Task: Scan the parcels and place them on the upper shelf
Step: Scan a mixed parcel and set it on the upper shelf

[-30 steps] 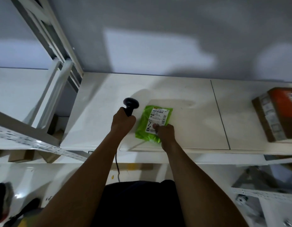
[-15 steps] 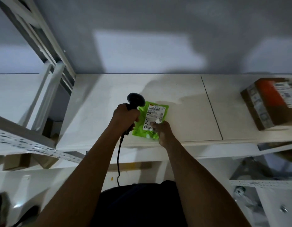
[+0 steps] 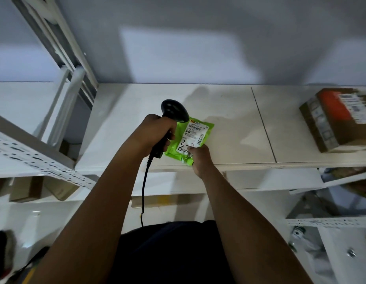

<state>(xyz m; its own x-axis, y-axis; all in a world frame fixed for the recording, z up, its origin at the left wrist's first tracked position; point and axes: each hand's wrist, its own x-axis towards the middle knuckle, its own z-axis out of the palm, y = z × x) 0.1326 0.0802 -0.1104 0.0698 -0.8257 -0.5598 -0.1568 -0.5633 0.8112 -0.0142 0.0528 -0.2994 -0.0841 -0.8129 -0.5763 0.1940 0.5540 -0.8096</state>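
On the upper shelf, a broad white board with a seam toward its right, we are working close to the front edge. Well apart to the right sits a brown cardboard box with an orange patch. Left of the seam is the green parcel, a soft plastic pouch turned face up. We cannot tell whether it lies flat on the board or is lifted a little. Over its far left corner hangs the black scanner, with its head tipped toward the pouch and its cable trailing below. Our left hand has its fingers wrapped tight round the scanner's handle. Our right hand pinches the pouch's near edge with a fingertip on the print, and the rest of that grip is hidden. The white label faces us, and its barcode runs along the far end, just beside the scanner head.

We judge this to be the scan itself. To do it well, we would draw the scanner back a touch so the beam spans the whole barcode. We would also pull the pouch taut so the film does not wrinkle the bars. Once it reads, the pouch should slide further in from the edge.
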